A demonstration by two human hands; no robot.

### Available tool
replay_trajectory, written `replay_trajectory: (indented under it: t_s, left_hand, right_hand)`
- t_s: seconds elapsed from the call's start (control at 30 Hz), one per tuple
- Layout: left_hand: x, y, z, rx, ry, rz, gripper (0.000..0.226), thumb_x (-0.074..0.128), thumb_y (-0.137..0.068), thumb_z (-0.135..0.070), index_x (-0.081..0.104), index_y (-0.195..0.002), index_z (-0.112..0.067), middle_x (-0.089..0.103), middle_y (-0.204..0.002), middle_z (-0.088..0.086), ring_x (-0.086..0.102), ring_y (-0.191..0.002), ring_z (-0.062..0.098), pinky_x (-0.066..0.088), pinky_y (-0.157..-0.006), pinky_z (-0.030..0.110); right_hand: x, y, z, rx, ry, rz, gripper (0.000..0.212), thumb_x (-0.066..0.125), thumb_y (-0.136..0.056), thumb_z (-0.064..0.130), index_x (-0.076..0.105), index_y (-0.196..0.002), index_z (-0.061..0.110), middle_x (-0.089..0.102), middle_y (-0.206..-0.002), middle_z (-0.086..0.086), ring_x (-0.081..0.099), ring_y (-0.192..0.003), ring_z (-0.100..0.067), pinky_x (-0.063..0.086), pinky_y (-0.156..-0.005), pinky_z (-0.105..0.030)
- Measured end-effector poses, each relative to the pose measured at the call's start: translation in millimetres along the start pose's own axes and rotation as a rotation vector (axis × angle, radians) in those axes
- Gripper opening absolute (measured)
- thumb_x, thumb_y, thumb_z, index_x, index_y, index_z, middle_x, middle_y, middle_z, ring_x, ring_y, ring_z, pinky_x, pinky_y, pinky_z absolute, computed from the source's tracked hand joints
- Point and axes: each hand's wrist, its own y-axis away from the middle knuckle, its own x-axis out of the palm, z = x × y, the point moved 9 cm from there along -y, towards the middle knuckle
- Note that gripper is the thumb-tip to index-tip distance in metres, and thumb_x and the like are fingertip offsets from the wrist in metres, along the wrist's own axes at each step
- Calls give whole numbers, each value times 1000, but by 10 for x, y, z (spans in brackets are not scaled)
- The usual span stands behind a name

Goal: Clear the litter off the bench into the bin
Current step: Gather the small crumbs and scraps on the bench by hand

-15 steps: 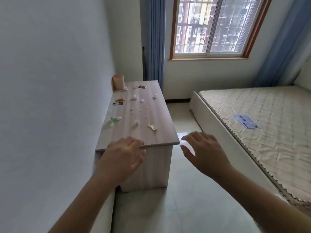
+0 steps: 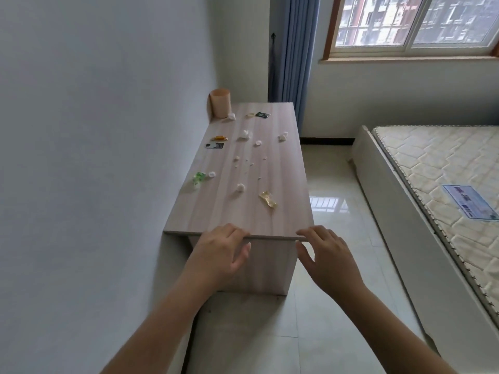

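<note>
Running along the left wall, the bench point(image 2: 270, 220) carries scattered litter: white wads point(image 2: 241, 187), a gold wrapper point(image 2: 267, 199), a green scrap point(image 2: 199, 177), dark packets point(image 2: 215, 146). A tan bin point(image 2: 221, 103) stands at its far left corner. Both hands, left point(image 2: 220, 252) and right point(image 2: 328, 255), hover empty with fingers spread at the near edge. A mattress point(image 2: 442, 168) lies right, a window point(image 2: 410, 22) far.

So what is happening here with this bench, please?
A person stands at the near end of a long light-wood bench, with the left hand and right hand at its front edge, both empty. Nothing is cleared yet: white paper balls, a gold crumpled wrapper and a green wrapper lie on top. The round peach-coloured bin stands at the far end, by the wall.
</note>
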Motion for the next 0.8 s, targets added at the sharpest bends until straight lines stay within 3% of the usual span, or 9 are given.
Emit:
replay_trajectory:
  t_s: [0.3,0.5,0.8]
  left_hand:
    - [374,-449,848,-140,42,1,38,44,-90,-39,41,-127,-31,56,-112,-10,52,-98,10,42,-89,31]
    - [628,-1126,1683,-144,4,10,41,39,-90,-42,34,-130,-30,40,-136,-1,39,-123,16,39,-98,37]
    - [1434,-2033,2472,-108,6,246,44,42,-90,-40,35,-131,-29,40,-139,3,42,-122,24,39,-96,43]
  right_hand:
    - [948,-1004,-17,-34,-76,168,36,50,-92,36,52,-125,22,58,-124,0,56,-107,-20,48,-89,-35]
    - [1813,-1694,-44,-61,19,325,47,40,-93,49,38,-133,27,46,-138,3,49,-120,-20,44,-97,-37]
    - [2670,-2185,-600,-7,165,513,56,37,-93,49,22,-141,27,28,-152,-3,30,-137,-28,33,-108,-45]
